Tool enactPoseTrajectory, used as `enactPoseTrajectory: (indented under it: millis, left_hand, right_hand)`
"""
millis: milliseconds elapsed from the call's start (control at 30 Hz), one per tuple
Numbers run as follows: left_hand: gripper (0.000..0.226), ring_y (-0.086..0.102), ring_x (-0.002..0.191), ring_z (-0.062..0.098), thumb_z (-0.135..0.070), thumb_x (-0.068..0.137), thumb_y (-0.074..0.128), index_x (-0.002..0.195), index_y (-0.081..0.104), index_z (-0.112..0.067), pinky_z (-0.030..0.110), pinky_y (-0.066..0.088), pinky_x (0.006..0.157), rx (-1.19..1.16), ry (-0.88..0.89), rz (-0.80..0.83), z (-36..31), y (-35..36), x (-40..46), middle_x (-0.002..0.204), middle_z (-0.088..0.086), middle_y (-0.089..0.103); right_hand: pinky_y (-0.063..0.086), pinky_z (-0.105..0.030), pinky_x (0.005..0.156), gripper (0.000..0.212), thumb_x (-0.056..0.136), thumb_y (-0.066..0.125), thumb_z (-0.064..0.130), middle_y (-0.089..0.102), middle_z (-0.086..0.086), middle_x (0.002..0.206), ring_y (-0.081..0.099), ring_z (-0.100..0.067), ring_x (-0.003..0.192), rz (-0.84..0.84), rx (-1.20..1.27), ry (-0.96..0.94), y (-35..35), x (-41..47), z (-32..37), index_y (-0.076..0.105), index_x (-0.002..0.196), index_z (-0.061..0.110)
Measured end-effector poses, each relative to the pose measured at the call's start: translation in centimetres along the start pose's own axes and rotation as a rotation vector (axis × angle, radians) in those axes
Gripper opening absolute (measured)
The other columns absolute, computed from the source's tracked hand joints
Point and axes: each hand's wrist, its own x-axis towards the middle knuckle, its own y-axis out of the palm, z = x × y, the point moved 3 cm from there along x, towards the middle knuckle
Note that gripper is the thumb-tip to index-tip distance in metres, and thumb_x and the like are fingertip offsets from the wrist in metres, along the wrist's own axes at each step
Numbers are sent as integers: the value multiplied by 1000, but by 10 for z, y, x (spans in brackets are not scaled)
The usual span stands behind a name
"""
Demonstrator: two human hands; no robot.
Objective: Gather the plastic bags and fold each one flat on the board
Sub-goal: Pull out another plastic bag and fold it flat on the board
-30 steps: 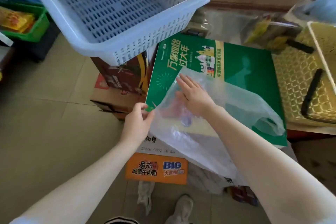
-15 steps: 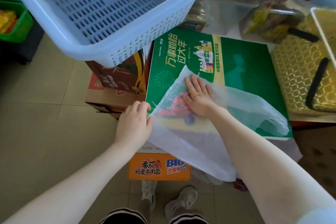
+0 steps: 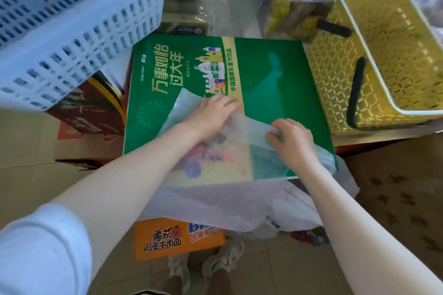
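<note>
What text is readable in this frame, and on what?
"万事如怡 过大年": gold headline on the green board.
"TEAM CHINA": small white print beside that headline.
"中国国家队官方饮品": on the board's gold strip.
"番茄鸡蛋牛肉面": on the orange box by the feet.
"BIG" with "大食桶": same box, partly covered by the plastic bag.
Brown carton under the blue basket: print too blurred to read.

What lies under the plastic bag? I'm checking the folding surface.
The green board shows through the translucent plastic bag; its colourful print blurs beneath. Below the board's edge, what the bag covers is unclear.
</note>
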Motion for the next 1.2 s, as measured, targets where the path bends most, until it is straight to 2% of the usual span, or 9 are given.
enactPoseTrajectory:
  millis: [67,200,400,467,633,767,933,1067,1200]
  left_hand:
    - [43,37,124,27,-25,89,55,130,47,-12,37,28,100,0,45,12,-2,1,11,135,9,44]
    - [22,49,103,31,-23,90,54,98,57,-3,36,35,79,-45,-6,-46,10,-17,19,111,13,52]
    - [21,47,76,21,-26,93,49,94,54,-6,29,27,59,-78,-341,-482,52,-74,-14,99,9,57]
    - [21,52,84,22,-29,91,51,93,55,-8,29,33,65,-45,-294,-364,58,-70,-21,102,7,58]
    - [31,52,105,22,-38,86,58,104,55,-13,35,43,85,-131,-175,-45,44,-37,-6,121,2,50]
    - [35,40,122,27,-40,85,59,102,60,-10,40,32,98,-50,-132,-94,35,1,-8,135,5,46]
    - [29,49,112,34,-29,82,67,84,63,-1,45,37,94,-118,-133,-233,38,7,-17,120,16,55]
    - [23,51,89,29,-26,86,62,85,58,-4,39,42,76,-173,-132,-225,34,-6,-15,94,11,57]
    - [21,49,68,24,-36,89,55,94,48,-17,32,36,59,-281,-244,-112,42,-20,-20,73,1,52]
  right_hand:
    - [39,-37,71,14,86,60,18,61,-10,93,55,-32,88,1,104,-14,-1,2,-8,63,95,8]
    - [41,-37,65,13,88,58,21,64,-7,89,55,-29,85,-48,40,-95,-13,20,-4,63,93,10]
    - [26,-32,66,15,88,53,23,68,-5,83,57,-32,77,-295,-126,-335,-45,66,37,64,85,13]
    - [26,-32,69,14,90,53,22,67,-4,89,56,-32,85,-225,-139,-344,-44,75,40,64,89,13]
    - [36,-35,61,22,95,42,26,59,-8,96,55,-30,94,276,-187,-291,-6,75,21,55,91,10]
    - [44,-42,79,25,96,40,33,49,-3,90,50,-26,93,442,-110,-208,3,72,-2,53,91,12]
    - [45,-40,77,21,93,46,31,52,-3,86,54,-28,89,473,-243,-159,-18,71,-29,47,76,20]
    - [45,-38,64,19,95,38,30,58,-7,85,55,-29,76,431,-388,-139,-44,75,-31,49,93,14]
    - [49,-39,66,19,92,46,19,60,-9,77,56,-29,72,270,-236,-237,-66,81,-25,57,83,7]
